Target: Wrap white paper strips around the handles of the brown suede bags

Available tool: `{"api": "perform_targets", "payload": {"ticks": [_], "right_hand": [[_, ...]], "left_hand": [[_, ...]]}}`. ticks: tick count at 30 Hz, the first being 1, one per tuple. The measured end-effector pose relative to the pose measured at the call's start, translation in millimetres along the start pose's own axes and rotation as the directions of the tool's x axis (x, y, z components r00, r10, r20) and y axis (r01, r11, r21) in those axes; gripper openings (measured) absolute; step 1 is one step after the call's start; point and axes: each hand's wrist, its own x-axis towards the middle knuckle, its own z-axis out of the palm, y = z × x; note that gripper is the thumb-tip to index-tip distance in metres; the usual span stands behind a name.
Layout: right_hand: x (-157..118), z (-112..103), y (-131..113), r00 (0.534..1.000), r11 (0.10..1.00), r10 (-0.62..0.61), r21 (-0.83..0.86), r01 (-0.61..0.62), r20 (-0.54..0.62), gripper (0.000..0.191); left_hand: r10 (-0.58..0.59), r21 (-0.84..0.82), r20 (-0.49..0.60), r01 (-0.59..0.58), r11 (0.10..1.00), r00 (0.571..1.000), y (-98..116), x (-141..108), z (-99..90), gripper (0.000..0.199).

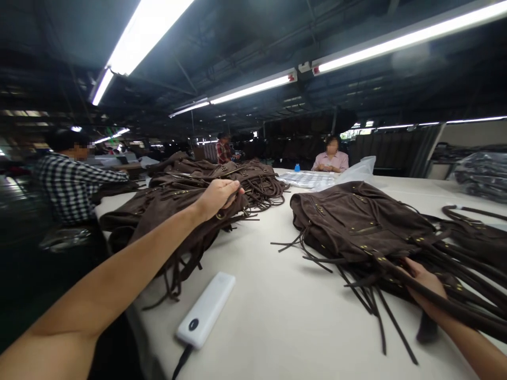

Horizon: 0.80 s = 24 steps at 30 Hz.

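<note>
My left hand is stretched far out over the table and its fingers are closed on a brown suede fringed bag on top of the left pile. My right hand lies low at the right, fingers among the long brown straps and fringes of the right pile of bags; whether it grips them is hard to tell. Both piles rest on the pale table.
A white power bank with a dark cable lies near the table's front edge. A person in a checked shirt sits at the left, another in pink at the far end. Clear plastic bags lie beyond the piles.
</note>
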Motion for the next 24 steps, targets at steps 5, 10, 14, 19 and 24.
{"api": "perform_targets", "payload": {"ticks": [5,10,14,19,24], "right_hand": [[-11.8,-9.5,-5.3,0.991,0.992,-0.101,-0.065,0.107,0.091,0.048],[-37.5,-23.7,-0.6,0.982,0.989,-0.141,-0.020,0.145,0.127,0.053],[-74.3,-48.1,-16.7,0.941,0.951,-0.152,-0.214,0.223,0.302,0.053],[-121.5,-90.5,-89.9,0.852,0.932,-0.230,-0.147,0.332,0.470,0.046],[-130.0,-93.4,-187.4,0.691,0.937,-0.306,0.334,0.098,0.655,0.039]], "left_hand": [[-0.103,0.110,-0.026,0.105,0.988,0.994,-66.4,-15.1,28.6,0.049],[-0.096,0.254,-0.052,0.107,0.961,0.994,-105.1,-30.5,29.9,0.055],[-0.016,0.426,0.019,0.006,0.905,1.000,-103.4,-40.9,11.8,0.048],[0.065,0.690,-0.063,-0.004,0.724,0.996,-115.9,-72.0,-27.8,0.062],[-0.156,0.682,-0.518,0.516,0.519,0.841,-140.6,-100.0,-83.6,0.077]]}}
